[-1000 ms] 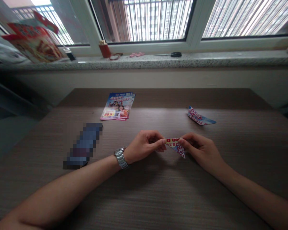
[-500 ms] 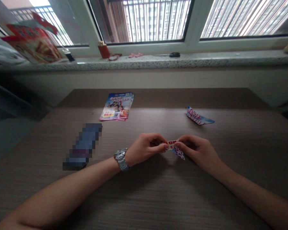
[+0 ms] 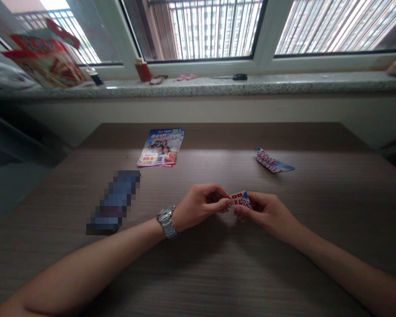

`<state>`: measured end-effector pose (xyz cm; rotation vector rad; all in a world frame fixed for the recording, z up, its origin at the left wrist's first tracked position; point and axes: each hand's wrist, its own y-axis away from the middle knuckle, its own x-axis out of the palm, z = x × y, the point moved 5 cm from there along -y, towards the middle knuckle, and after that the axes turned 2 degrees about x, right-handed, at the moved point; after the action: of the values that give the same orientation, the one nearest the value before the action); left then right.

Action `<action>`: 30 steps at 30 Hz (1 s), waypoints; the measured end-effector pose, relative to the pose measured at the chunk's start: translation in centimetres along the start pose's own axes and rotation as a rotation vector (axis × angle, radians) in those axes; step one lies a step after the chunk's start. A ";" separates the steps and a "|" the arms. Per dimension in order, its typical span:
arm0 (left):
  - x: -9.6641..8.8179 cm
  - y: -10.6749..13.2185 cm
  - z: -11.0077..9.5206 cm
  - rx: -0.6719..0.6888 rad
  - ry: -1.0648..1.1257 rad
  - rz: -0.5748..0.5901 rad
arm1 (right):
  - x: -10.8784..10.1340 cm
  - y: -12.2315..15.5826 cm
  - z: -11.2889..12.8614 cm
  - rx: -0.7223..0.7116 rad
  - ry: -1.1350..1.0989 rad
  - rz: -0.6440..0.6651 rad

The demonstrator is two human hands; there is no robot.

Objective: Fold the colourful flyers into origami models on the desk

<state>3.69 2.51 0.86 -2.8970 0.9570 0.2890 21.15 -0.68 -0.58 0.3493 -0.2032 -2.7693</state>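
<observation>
Between my two hands is a small folded piece of printed paper [image 3: 240, 199], red, white and blue, held just above the table. My left hand [image 3: 205, 200], with a metal watch [image 3: 167, 221] on the wrist, pinches its left end between thumb and fingers. At the paper's right and lower edge, the thumb and fingers of my right hand [image 3: 267, 210] close on it; part of the paper is hidden by them. Beyond my right hand lies another folded paper [image 3: 273, 162], blue with red and white print, one side standing up.
Flat printed flyers [image 3: 161, 147] lie in a small stack at the back left of the wooden table [image 3: 198, 273]. A blurred-out dark phone-like object [image 3: 115, 200] rests left of my left hand. On the windowsill stand a red container [image 3: 143, 71], scissors [image 3: 239, 76] and a red food bag [image 3: 49, 57].
My right hand has shifted slightly right and down. The flap that hung below the paper now lies up against it, and more of the printed face shows.
</observation>
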 end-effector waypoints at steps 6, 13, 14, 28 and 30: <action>0.2 0.0 -0.1 0.014 0.015 0.026 | 0.0 0.1 -0.1 -0.013 0.040 0.013; 0.2 -0.1 0.7 -0.021 0.005 0.057 | -0.6 0.0 0.2 -0.033 0.121 0.002; 0.2 -0.1 0.8 -0.023 -0.014 0.060 | -0.7 0.0 0.1 -0.038 0.124 -0.001; -0.5 -0.1 0.2 0.005 -0.229 0.063 | -1.8 -0.2 -0.7 -0.034 0.117 -0.058; -0.6 -0.2 0.3 0.009 -0.263 0.039 | -2.1 -0.3 -0.5 -0.068 0.102 -0.104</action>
<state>3.27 3.06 0.71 -2.7429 0.9654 0.6472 23.09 0.27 -0.67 0.4954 -0.0675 -2.8426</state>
